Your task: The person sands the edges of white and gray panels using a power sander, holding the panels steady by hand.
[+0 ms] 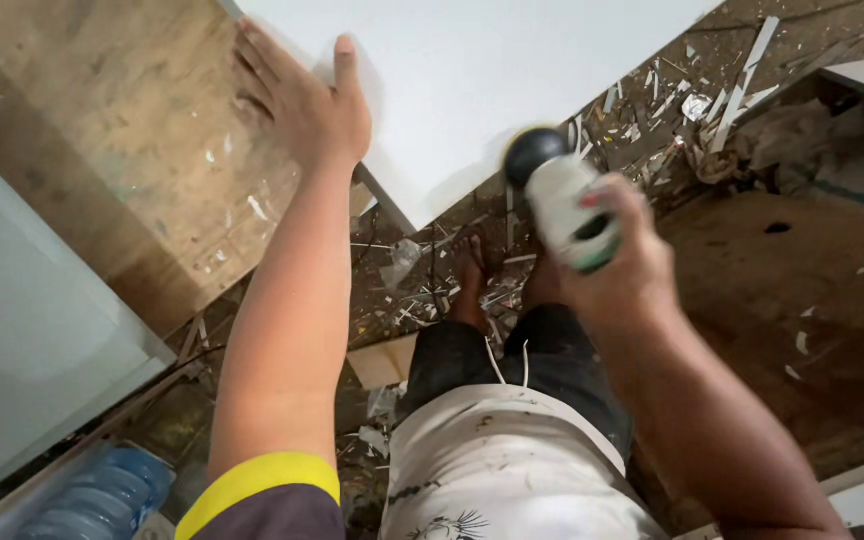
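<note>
Offcuts and white strips litter the workshop floor [642, 110] around a bare foot, with a plywood sheet [132, 150] on the left and a water bottle [102, 495] low in the corner. Up top, the left hand [302, 105] lies flat with fingers spread, pressing the white board [472, 70] at its near-left edge. The right hand [622, 260] is wrapped tight around a white-and-green power tool [567, 200], whose black nose points up toward the board's near corner, just off it; the board runs away up and right.

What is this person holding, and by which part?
The right hand grips a white power tool around its body. The left hand holds nothing, pressing flat on the white panel.
</note>
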